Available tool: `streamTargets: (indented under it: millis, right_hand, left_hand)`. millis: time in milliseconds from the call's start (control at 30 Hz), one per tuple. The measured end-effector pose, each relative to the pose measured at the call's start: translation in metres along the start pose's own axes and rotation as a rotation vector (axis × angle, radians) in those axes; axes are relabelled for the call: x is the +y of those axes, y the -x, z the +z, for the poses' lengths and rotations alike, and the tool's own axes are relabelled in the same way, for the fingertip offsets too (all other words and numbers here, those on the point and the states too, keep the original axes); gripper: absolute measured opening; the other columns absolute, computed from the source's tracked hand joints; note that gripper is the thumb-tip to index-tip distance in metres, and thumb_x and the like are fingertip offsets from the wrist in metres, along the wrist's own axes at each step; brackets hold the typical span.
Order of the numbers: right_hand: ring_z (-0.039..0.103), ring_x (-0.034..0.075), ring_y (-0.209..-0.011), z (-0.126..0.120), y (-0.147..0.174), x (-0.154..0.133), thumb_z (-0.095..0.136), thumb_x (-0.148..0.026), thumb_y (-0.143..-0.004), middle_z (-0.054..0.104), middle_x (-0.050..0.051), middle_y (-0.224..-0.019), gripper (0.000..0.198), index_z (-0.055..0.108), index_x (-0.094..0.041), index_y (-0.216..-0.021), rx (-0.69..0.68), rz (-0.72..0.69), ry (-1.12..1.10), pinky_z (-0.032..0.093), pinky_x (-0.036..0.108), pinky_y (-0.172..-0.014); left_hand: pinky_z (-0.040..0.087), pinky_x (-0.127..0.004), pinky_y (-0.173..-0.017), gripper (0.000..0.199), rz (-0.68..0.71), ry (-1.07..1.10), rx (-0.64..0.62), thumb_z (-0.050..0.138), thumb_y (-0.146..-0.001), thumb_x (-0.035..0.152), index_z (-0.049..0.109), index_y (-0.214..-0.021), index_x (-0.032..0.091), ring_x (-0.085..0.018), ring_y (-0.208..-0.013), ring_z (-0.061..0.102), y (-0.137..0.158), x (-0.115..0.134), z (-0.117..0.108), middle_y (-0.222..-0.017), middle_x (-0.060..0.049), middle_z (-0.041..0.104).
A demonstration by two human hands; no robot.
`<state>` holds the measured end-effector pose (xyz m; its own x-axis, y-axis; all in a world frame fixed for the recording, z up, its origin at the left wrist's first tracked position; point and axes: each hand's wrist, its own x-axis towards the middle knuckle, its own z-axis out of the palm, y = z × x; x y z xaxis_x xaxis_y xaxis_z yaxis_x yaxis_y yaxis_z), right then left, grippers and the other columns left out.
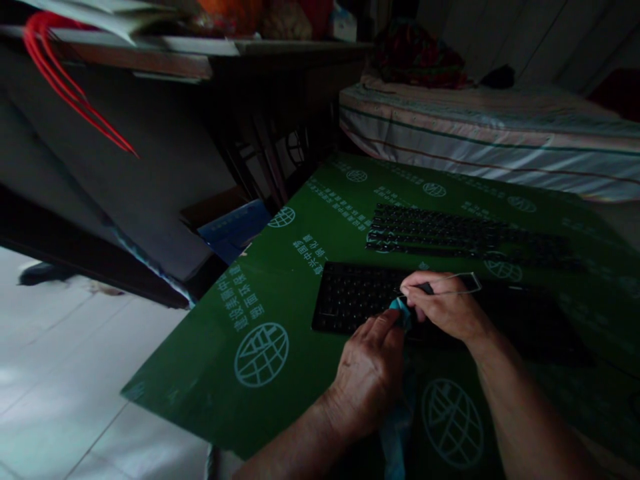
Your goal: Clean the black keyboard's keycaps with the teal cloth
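Note:
A black keyboard (350, 293) lies across the green board, its left part showing bare key positions with the caps off. My left hand (367, 373) pinches a teal cloth (400, 308) over the keyboard's middle; a pale blue strip hangs below the hand. Close beside it, my right hand (447, 307) is closed on a thin wire keycap puller (470, 283) with a dark handle, a wire loop sticking out behind the hand. Its working end meets the cloth near my left fingertips. Loose black keycaps (440, 230) lie in rows behind the keyboard.
The green board (310, 333) has white globe prints. At the back stands a bed (475, 133) with a striped sheet. A dark table (170, 63) with clutter and a hanging red cord (75, 93) is on the left. A blue box (235, 230) sits beside the board.

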<state>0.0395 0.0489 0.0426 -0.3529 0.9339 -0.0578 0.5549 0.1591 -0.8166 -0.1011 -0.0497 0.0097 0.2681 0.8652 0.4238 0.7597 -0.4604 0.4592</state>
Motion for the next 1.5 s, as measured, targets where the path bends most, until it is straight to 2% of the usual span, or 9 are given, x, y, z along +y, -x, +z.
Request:
streamTargets:
  millis: [333,533,667,900,1067,1200,1300,1500]
  right_hand:
    - [0.050,0.011,-0.046,0.003,-0.002,0.001,0.052,-0.029,-0.076,0.057,-0.001,-0.052,0.019,0.065,-0.017,-0.071,0.085,-0.071,0.049,0.039,0.022,-0.046]
    - [0.050,0.011,-0.044,0.000,-0.003,0.007,0.051,-0.029,-0.077,0.055,-0.002,-0.048,0.020,0.065,-0.016,-0.073,0.044,-0.091,-0.004,0.040,0.021,-0.046]
    - [0.048,0.010,-0.042,-0.003,0.000,0.004,0.052,-0.028,-0.075,0.050,-0.004,-0.043,0.018,0.064,-0.016,-0.070,-0.015,-0.041,-0.035,0.038,0.020,-0.042]
    - [0.048,0.009,-0.040,0.000,0.001,0.000,0.053,-0.026,-0.074,0.051,-0.003,-0.046,0.017,0.064,-0.014,-0.073,-0.052,0.015,-0.130,0.037,0.016,-0.037]
    - [0.053,0.011,-0.045,0.007,-0.002,0.005,0.052,-0.027,-0.077,0.057,-0.001,-0.050,0.019,0.066,-0.015,-0.076,-0.010,-0.078,-0.081,0.041,0.018,-0.042]
    - [0.059,0.013,-0.058,0.011,-0.004,0.005,0.051,-0.026,-0.078,0.065,0.002,-0.065,0.018,0.067,-0.017,-0.074,0.057,-0.186,0.010,0.045,0.021,-0.053]
    - [0.060,0.014,-0.064,0.013,-0.004,0.004,0.051,-0.025,-0.078,0.067,0.003,-0.070,0.018,0.066,-0.017,-0.073,0.098,-0.216,0.033,0.046,0.022,-0.059]
    - [0.050,0.010,-0.044,0.007,-0.002,0.004,0.051,-0.025,-0.077,0.056,-0.002,-0.049,0.018,0.066,-0.015,-0.075,-0.009,-0.140,-0.024,0.039,0.019,-0.043]
  left_hand:
    - [0.051,-0.038,-0.086,0.020,-0.002,-0.107,-0.096,0.041,-0.078,0.003,0.054,-0.090,0.012,-0.022,-0.098,0.058,-0.011,0.002,-0.003,-0.113,-0.014,0.057]
    - [0.049,-0.037,-0.090,0.020,-0.007,-0.071,-0.016,0.040,-0.081,0.004,0.054,-0.093,0.012,-0.021,-0.100,0.057,-0.006,-0.001,0.004,-0.114,-0.014,0.057]
    - [0.050,-0.038,-0.089,0.019,0.019,-0.031,0.019,0.041,-0.080,0.004,0.054,-0.088,0.013,-0.021,-0.097,0.058,-0.004,0.000,0.002,-0.112,-0.014,0.058]
    - [0.051,-0.042,-0.087,0.017,-0.013,-0.019,0.014,0.042,-0.080,0.006,0.055,-0.088,0.013,-0.022,-0.094,0.058,0.000,-0.002,0.000,-0.111,-0.014,0.058]
    - [0.051,-0.040,-0.087,0.017,-0.030,-0.018,0.044,0.043,-0.079,0.006,0.054,-0.089,0.014,-0.021,-0.096,0.057,-0.001,-0.005,0.002,-0.112,-0.013,0.057]
    - [0.051,-0.039,-0.087,0.015,-0.032,-0.035,0.074,0.042,-0.079,0.005,0.053,-0.085,0.015,-0.021,-0.096,0.058,-0.005,-0.006,0.003,-0.110,-0.012,0.058]
    - [0.051,-0.039,-0.087,0.015,-0.036,-0.045,0.078,0.043,-0.079,0.005,0.053,-0.086,0.014,-0.021,-0.097,0.057,-0.006,-0.006,0.005,-0.110,-0.013,0.058]
    - [0.051,-0.040,-0.086,0.017,-0.028,-0.051,0.049,0.042,-0.079,0.005,0.054,-0.087,0.013,-0.021,-0.093,0.058,-0.002,-0.002,0.004,-0.110,-0.013,0.058]
